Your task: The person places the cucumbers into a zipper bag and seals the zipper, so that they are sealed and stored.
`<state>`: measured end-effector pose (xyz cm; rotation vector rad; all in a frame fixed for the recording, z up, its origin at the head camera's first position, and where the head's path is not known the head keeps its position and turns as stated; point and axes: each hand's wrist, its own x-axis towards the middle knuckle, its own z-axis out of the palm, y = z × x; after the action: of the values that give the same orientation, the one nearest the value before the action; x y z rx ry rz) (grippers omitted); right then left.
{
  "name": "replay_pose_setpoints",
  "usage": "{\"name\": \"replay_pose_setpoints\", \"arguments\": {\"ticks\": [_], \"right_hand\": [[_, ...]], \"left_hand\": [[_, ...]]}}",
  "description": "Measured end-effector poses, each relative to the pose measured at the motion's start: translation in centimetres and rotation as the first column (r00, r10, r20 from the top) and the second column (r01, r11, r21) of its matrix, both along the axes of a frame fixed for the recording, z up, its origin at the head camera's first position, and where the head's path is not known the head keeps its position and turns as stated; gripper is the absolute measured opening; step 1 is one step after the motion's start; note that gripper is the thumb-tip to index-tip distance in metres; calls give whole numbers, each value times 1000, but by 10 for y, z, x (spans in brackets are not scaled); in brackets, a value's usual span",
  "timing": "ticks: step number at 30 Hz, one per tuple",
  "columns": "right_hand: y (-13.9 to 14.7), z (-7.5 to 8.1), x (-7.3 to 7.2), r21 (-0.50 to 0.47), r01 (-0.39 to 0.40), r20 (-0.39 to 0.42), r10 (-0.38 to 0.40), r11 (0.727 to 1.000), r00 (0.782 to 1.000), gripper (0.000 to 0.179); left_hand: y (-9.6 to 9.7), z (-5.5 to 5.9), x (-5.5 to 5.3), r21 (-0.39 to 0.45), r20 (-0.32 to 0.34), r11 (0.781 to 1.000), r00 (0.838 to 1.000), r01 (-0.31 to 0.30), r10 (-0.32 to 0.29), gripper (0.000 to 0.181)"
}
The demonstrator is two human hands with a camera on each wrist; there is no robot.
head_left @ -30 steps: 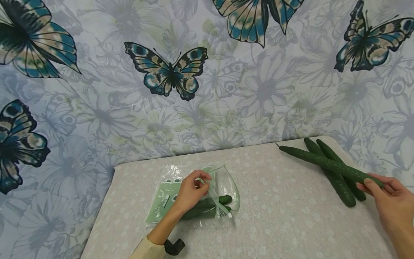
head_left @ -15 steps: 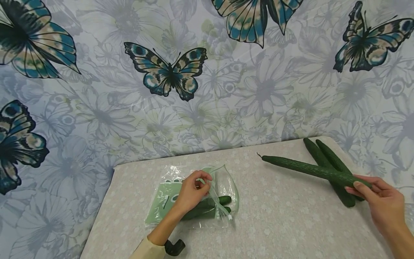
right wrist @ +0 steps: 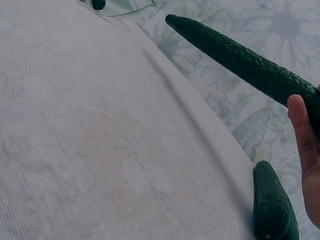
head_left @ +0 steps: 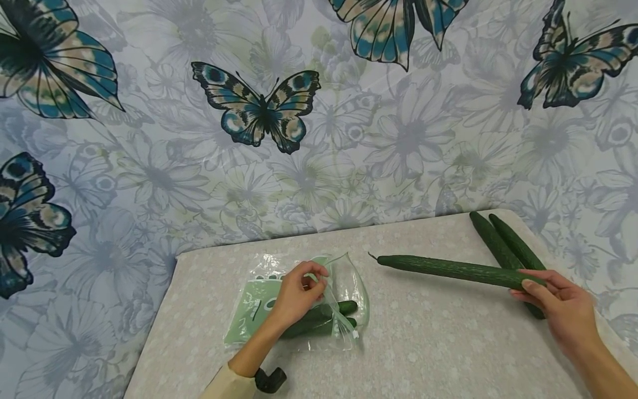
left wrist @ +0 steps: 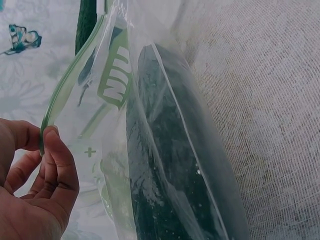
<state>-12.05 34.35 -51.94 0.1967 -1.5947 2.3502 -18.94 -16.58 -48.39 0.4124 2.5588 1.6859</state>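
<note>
My left hand [head_left: 300,293] pinches the upper edge of a clear zip bag [head_left: 244,321] with a green printed front, its mouth gaping to the right. In the left wrist view, thumb and finger grip the green zip strip [left wrist: 62,90]. Cucumbers [head_left: 347,306] lie inside the bag, their ends showing near the mouth. My right hand [head_left: 568,305] holds a long cucumber [head_left: 448,269] by its right end, its stemmed tip pointing left toward the bag. The right wrist view shows this cucumber [right wrist: 240,57] raised over the table, casting a shadow.
Two more cucumbers [head_left: 498,238] lie side by side at the table's right, partly behind my right hand. A black curved object [head_left: 270,380] is beside my left sleeve [head_left: 229,382]. The cloth-covered table [head_left: 423,343] meets a butterfly-patterned backdrop [head_left: 349,166].
My right hand has carried the held cucumber leftward from over the other two, and its tip now comes near the bag's mouth. My left hand has stayed in place on the bag.
</note>
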Motion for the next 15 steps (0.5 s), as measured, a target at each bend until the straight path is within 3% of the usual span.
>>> {"name": "replay_pose_setpoints", "arguments": {"ticks": [15], "right_hand": [[-35,2,-10,161,-141,115,123,977,986,30]], "left_hand": [[4,2,0,7,-13,1000,999,31,-31,14]]}}
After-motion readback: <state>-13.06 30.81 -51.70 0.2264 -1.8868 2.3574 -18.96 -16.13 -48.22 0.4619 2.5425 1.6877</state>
